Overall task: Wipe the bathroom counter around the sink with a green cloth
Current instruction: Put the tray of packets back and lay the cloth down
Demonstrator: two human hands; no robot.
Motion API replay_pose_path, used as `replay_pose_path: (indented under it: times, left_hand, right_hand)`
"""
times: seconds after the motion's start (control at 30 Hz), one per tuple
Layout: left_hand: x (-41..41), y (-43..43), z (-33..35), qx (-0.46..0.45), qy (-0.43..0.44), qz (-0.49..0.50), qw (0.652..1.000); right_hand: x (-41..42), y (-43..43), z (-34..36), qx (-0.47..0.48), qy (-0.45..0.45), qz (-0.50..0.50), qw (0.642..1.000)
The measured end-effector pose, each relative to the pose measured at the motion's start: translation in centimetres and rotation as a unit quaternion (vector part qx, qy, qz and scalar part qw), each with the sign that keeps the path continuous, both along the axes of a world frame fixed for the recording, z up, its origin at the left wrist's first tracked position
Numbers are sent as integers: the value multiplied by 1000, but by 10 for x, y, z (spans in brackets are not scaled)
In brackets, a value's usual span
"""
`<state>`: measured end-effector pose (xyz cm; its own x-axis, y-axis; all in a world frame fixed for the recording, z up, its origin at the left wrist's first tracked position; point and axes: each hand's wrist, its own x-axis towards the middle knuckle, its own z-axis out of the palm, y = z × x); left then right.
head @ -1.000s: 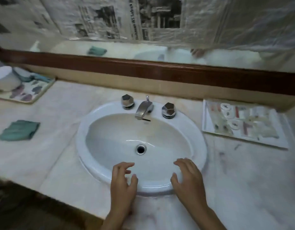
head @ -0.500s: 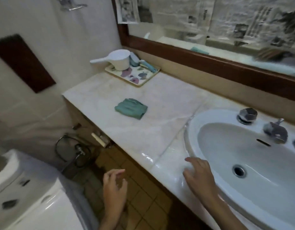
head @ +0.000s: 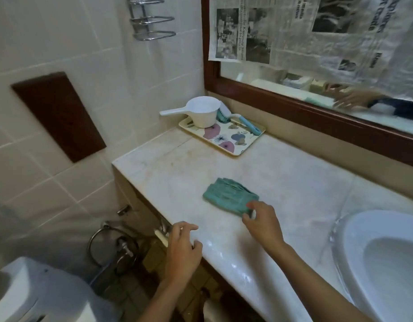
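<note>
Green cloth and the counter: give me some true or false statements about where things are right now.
1. The green cloth lies on the counter, left of the sink. True.
2. The white scoop stands in the sink. False: it stands on the patterned tray.
3. The left hand holds the cloth. False: it holds nothing; the right hand is at the cloth's near corner.
4. A blue-handled brush lies on the tray. True.

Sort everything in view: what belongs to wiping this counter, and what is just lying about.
For the job: green cloth, counter, sink, right hand at the cloth's near corner, left hand over the counter's edge.

Lying about: flowered tray, white scoop and blue brush on it, wire rack, newspaper over the mirror.
</note>
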<state>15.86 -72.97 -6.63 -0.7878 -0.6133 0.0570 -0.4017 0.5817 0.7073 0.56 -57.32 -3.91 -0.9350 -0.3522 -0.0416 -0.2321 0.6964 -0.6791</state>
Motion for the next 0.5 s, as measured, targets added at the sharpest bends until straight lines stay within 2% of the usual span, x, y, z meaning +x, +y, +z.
replay_pose_path:
  times: [0.17,0.4,0.5]
  left_hand:
    - [-56,-76,-5,-40,-28,-34,998]
    - [-114,-159,-9,-61,-60,-91,992]
    - [-134,-182,-19,-58,-54,-117,990]
  right_hand:
    - [-63,-50,-8,118,12,16,993]
    - [-98,-83,-12,169,-77,-21,982]
    - [-100,-91,-12,243,-58,13,968]
